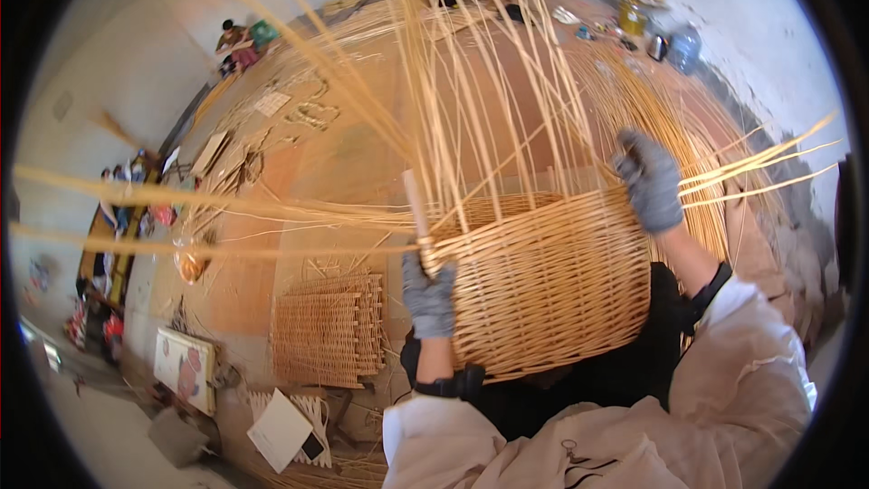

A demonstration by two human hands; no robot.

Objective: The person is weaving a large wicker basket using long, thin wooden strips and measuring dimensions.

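Observation:
A partly woven wicker basket [552, 294] rests in my lap, its near wall tightly woven. Long unwoven wicker stakes [471, 118] rise from its rim and fan out upward. My left hand [428, 297], in a grey glove, closes round the basket's left corner, beside a pale upright rod [415, 204]. At the upper right corner, my gloved right hand [650, 183] is closed, with wicker strands [751, 163] sticking out to its right; its fingertips are partly hidden. Another bundle of long strands [299, 208] runs left from the basket's left corner.
Woven wicker panels [326, 330] lie stacked on the floor at the left, near a white sheet [279, 430]. A heap of loose wicker rods [643, 109] spreads at the right. Farther off are a water jug [684, 48], a kettle [657, 45] and a seated person [237, 43].

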